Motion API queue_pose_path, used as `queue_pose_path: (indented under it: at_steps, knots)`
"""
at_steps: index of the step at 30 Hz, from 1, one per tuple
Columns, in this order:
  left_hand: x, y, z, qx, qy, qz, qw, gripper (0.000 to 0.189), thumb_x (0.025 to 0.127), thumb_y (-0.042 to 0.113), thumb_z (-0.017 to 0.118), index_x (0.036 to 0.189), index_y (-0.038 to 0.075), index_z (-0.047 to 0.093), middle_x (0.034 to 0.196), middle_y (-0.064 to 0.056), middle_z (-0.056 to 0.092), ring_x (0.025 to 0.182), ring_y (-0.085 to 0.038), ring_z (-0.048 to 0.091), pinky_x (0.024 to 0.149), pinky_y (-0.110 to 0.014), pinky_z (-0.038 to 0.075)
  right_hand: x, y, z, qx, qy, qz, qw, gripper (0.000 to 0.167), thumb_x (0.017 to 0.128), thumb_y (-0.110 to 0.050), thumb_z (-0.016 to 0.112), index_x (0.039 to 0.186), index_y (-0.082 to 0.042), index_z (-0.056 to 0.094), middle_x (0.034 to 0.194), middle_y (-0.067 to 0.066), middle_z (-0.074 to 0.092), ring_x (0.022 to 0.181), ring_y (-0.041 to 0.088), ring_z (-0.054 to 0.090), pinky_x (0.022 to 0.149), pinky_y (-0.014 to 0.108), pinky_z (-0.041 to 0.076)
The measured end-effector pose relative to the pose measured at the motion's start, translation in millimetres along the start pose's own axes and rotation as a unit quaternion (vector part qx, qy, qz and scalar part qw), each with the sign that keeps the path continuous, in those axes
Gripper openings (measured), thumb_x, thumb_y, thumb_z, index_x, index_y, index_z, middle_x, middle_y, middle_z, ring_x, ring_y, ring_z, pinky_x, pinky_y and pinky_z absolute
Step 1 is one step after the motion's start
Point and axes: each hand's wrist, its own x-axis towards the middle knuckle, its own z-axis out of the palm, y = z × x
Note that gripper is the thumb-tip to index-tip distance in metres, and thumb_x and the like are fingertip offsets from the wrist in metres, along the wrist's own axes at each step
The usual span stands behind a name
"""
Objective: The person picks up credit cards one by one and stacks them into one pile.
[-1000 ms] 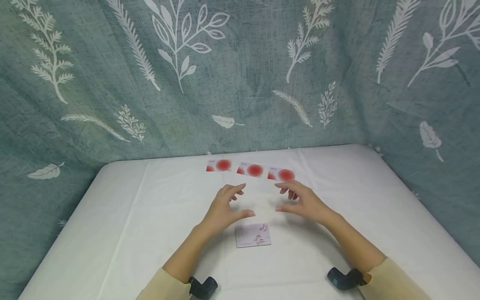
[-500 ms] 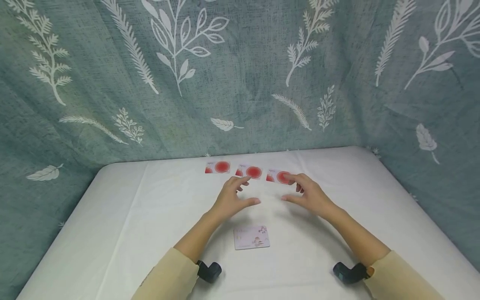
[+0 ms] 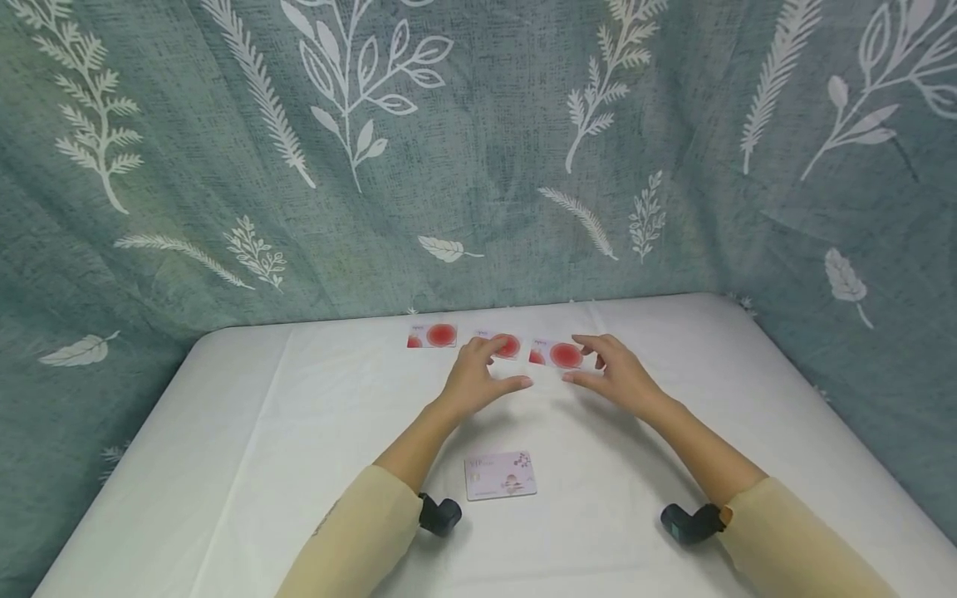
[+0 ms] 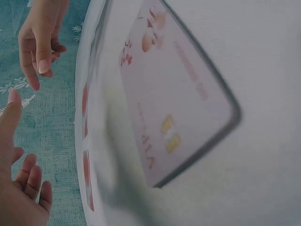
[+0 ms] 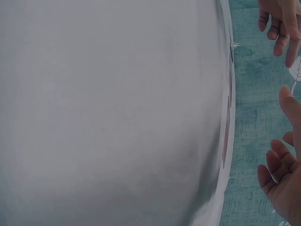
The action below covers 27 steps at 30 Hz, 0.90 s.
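Observation:
Both hands hover over the table with nothing held, thumbs and fingers apart in a loose C-shape, facing each other. My left hand (image 3: 478,378) overlaps the left part of the middle red-and-white card (image 3: 508,347) in the head view. Beside the right-hand red-and-white card (image 3: 564,355) is my right hand (image 3: 616,378), fingertips right at its far right corner. A third such card (image 3: 441,335) lies at the left of the row. Nearer the body lies a pale pink card (image 3: 499,476) with VIP lettering, seen large in the left wrist view. Both hands (image 4: 23,188) show there.
A white cloth (image 3: 336,465) covers the table. Behind it and at both sides hangs a green curtain (image 3: 493,191) with white leaf prints. Dark wrist cameras are strapped at the sleeve ends.
Both hands have moved forward toward the row of cards, the left one also slightly rightward. Their fingers stay spread apart. The cards keep their places on the cloth.

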Motion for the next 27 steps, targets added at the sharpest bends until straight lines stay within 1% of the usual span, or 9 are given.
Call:
queue_pose_path:
  at_steps: [6,11,14,18,20,22,25,27]
  knots:
    - [12.5,4.1,3.4,0.041,-0.01,0.001,0.9991,0.076,0.078,0.049,0.072,0.142,0.022,0.043,0.131,-0.009,0.047,0.118,-0.025,0.042,0.094,-0.044,0.042,2.6,6.8,0.4,-0.02,-0.026,0.024,0.9992,0.071,0.081,-0.036,0.074,0.136,-0.001,0.047,0.113,0.019,0.056,0.085,0.026,0.05,0.069,0.033,0.042]
    - [23.6,1.0,12.0,0.065,-0.015,-0.002,0.9977,0.077,0.078,0.05,0.072,0.143,0.021,0.042,0.131,-0.01,0.047,0.119,-0.026,0.041,0.097,-0.045,0.039,3.0,12.3,1.6,-0.047,-0.046,0.037,0.9971,0.075,0.082,-0.04,0.071,0.139,0.0,0.044,0.115,0.021,0.054,0.085,0.025,0.05,0.072,0.037,0.045]
    - [29.2,-1.1,17.9,0.077,-0.018,-0.01,0.9968,0.078,0.078,0.05,0.072,0.144,0.02,0.042,0.129,-0.011,0.047,0.118,-0.027,0.041,0.099,-0.045,0.037,3.5,14.9,2.3,-0.062,-0.059,0.048,0.9951,0.076,0.083,-0.043,0.069,0.14,0.0,0.042,0.118,0.024,0.051,0.095,0.031,0.053,0.079,0.045,0.047]
    - [34.9,-2.6,25.6,0.092,-0.021,-0.032,0.995,0.079,0.078,0.051,0.072,0.144,0.021,0.041,0.13,-0.013,0.046,0.121,-0.029,0.039,0.1,-0.045,0.037,4.9,18.7,3.8,-0.075,-0.086,0.07,0.991,0.079,0.084,-0.048,0.066,0.143,-0.002,0.038,0.122,0.026,0.047,0.11,0.038,0.05,0.089,0.053,0.044]
    - [37.7,-2.9,29.3,0.109,-0.028,-0.043,0.9927,0.079,0.079,0.052,0.07,0.145,0.022,0.039,0.132,-0.014,0.045,0.121,-0.03,0.038,0.1,-0.044,0.037,6.9,20.8,5.2,-0.08,-0.099,0.081,0.9886,0.08,0.085,-0.049,0.064,0.143,-0.002,0.037,0.122,0.026,0.046,0.112,0.039,0.049,0.09,0.054,0.043]
    - [40.8,-3.4,34.0,0.135,-0.036,-0.051,0.9888,0.079,0.08,0.055,0.067,0.146,0.023,0.037,0.133,-0.014,0.044,0.12,-0.03,0.037,0.099,-0.043,0.038,8.7,23.0,6.5,-0.086,-0.11,0.089,0.9862,0.081,0.084,-0.049,0.065,0.144,-0.002,0.036,0.122,0.026,0.047,0.111,0.038,0.048,0.09,0.053,0.043]
    - [45.2,-3.2,40.7,0.178,-0.044,-0.058,0.9814,0.077,0.082,0.058,0.062,0.147,0.023,0.036,0.134,-0.015,0.043,0.119,-0.031,0.037,0.098,-0.042,0.037,11.7,27.9,9.3,-0.101,-0.117,0.087,0.9842,0.082,0.083,-0.049,0.066,0.143,-0.001,0.037,0.119,0.026,0.048,0.106,0.036,0.049,0.087,0.05,0.043]
    - [47.6,-2.8,44.8,0.192,-0.046,-0.068,0.9779,0.076,0.083,0.058,0.061,0.147,0.024,0.036,0.136,-0.015,0.041,0.119,-0.031,0.037,0.099,-0.042,0.036,13.7,31.6,11.0,-0.113,-0.117,0.081,0.9834,0.082,0.082,-0.049,0.067,0.142,-0.001,0.039,0.116,0.025,0.049,0.102,0.035,0.048,0.084,0.048,0.043]
